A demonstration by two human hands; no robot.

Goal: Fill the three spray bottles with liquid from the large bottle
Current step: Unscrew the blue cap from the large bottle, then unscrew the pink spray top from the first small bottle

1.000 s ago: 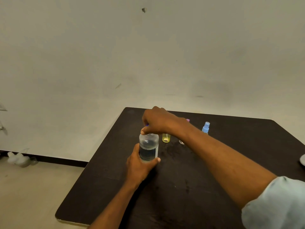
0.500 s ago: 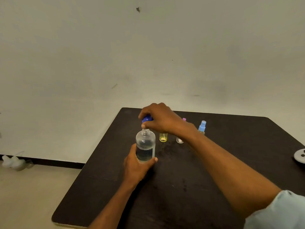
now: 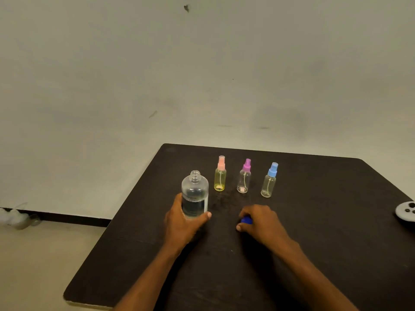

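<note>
- The large bottle (image 3: 195,195) is gripped low on its body by the left hand (image 3: 183,225), with thumb and fingers curled round it.
- The bottle is stood upright on the dark table (image 3: 325,232), uncapped and roughly half full of clear liquid.
- A blue cap (image 3: 246,220) is pinched under the curled fingers of the right hand (image 3: 261,223), low over the tabletop and right of the bottle.
- Behind the hands, three small spray bottles are stood apart in a row: pink-topped yellow spray bottle (image 3: 220,176), purple-topped spray bottle (image 3: 244,178), blue-topped spray bottle (image 3: 269,181).
- A grey round object (image 3: 406,212) is seen at the table's right edge.
</note>
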